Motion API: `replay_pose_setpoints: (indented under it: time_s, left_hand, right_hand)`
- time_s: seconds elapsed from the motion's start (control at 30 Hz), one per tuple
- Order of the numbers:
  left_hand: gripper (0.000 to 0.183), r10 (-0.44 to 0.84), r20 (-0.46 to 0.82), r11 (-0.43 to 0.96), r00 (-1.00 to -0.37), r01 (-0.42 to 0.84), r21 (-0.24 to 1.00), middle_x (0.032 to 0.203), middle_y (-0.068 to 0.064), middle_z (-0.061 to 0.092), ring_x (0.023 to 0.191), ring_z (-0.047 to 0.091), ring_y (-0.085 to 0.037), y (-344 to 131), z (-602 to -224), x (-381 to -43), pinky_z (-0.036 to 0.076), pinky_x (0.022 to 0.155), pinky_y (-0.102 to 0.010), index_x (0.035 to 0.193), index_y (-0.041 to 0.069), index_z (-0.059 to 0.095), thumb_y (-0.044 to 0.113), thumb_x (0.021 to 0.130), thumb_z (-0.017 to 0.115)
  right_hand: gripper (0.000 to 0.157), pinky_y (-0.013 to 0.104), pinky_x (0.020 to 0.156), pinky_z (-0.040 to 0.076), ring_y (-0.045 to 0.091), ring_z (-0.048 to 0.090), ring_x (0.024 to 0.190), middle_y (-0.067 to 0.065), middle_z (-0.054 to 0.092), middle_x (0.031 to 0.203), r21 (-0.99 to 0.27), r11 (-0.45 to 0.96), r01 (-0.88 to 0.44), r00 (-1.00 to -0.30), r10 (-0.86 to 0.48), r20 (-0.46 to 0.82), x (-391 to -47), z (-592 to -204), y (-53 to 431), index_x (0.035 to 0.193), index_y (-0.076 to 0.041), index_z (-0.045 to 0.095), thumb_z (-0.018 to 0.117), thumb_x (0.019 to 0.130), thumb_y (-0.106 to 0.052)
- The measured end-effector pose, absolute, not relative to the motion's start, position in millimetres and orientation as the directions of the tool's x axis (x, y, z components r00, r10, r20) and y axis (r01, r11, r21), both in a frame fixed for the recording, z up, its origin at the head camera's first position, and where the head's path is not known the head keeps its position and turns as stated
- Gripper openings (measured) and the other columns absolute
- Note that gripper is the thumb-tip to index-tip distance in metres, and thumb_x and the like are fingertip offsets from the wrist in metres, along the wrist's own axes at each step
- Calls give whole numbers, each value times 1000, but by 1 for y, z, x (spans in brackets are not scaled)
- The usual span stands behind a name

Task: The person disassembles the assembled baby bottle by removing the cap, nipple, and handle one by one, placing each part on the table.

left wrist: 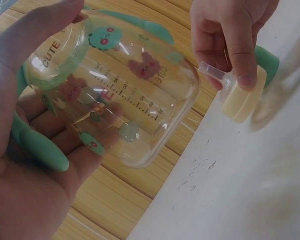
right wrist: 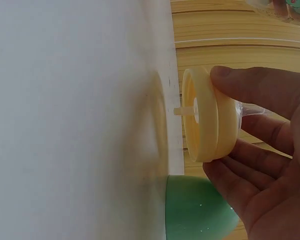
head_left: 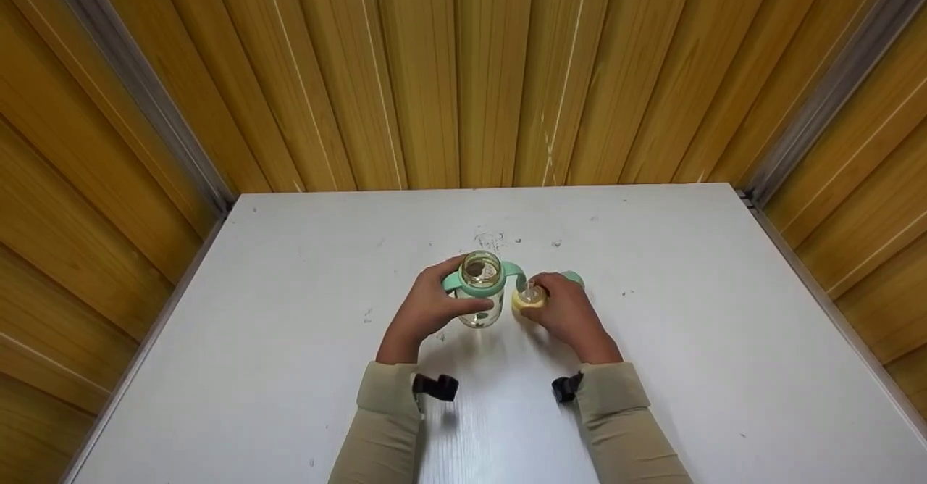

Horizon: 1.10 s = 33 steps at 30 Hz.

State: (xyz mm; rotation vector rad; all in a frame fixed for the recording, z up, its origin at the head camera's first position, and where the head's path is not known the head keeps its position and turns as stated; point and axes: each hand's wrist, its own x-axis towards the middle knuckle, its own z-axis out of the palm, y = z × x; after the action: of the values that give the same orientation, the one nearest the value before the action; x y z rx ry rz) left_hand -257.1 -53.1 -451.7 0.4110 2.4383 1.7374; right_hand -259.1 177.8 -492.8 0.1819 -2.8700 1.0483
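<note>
My left hand (head_left: 432,301) grips a clear baby bottle (left wrist: 135,85) round its body. The bottle has green handles (left wrist: 40,147), printed cartoon figures and a measuring scale, and its open mouth faces up in the head view. Between thumb and fingers, my right hand (head_left: 566,310) pinches a yellow screw collar (right wrist: 210,115) with a clear nipple on top. A short stem sticks out of the collar's underside. Just beyond the right hand, a green dome-shaped cap (right wrist: 197,207) stands on the table, partly hidden by that hand in the head view.
Both hands work over a white table (head_left: 290,368) with small dark marks on its surface. Wood-patterned panels (head_left: 434,71) rise behind it and at both sides. Black wrist cameras (head_left: 437,387) are strapped at the cuffs.
</note>
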Motion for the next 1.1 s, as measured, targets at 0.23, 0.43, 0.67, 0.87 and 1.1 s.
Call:
replay_pose_setpoints:
  time_s: [0.23, 0.43, 0.67, 0.87, 1.1]
  left_hand:
    - [76, 290, 53, 322, -955, 150, 935, 113, 13, 60, 103, 55, -10, -53, -449, -257, 46, 90, -37, 121, 37, 54, 48, 53, 83]
    - [76, 293, 53, 330, -955, 153, 931, 114, 14, 59, 104, 55, -10, -53, -449, -257, 46, 89, -34, 121, 38, 53, 50, 52, 83]
    - [76, 301, 61, 318, -952, 160, 935, 114, 12, 59, 103, 56, -12, -53, -450, -256, 47, 89, -36, 123, 37, 52, 48, 54, 83]
    - [78, 298, 48, 332, -953, 151, 931, 114, 12, 59, 103, 55, -11, -53, -450, -256, 47, 89, -34, 124, 36, 51, 49, 54, 83]
    - [80, 296, 41, 335, -954, 144, 931, 116, 12, 58, 105, 54, -12, -53, -452, -256, 46, 90, -37, 125, 36, 51, 50, 52, 83]
  right_hand:
    - [40, 38, 84, 45, 21, 57, 95, 4, 64, 100, -652, 748, -120, -993, -77, 94, -259, -495, 178, 103, -11, 62, 78, 68, -21]
    - [38, 38, 84, 45, 20, 57, 94, 3, 64, 98, -655, 746, -121, -992, -79, 94, -259, -496, 179, 100, -12, 62, 78, 67, -20]
    - [42, 39, 87, 46, 22, 58, 99, 6, 64, 105, -664, 742, -96, -995, -72, 65, -260, -498, 180, 107, -9, 62, 76, 69, -21]
    - [44, 39, 87, 46, 22, 59, 100, 7, 64, 107, -664, 743, -76, -997, -66, 41, -261, -499, 179, 110, -9, 61, 75, 70, -22]
    - [46, 39, 86, 46, 22, 58, 100, 7, 64, 108, -653, 752, -84, -996, -73, 44, -261, -499, 179, 112, -9, 59, 74, 70, -22]
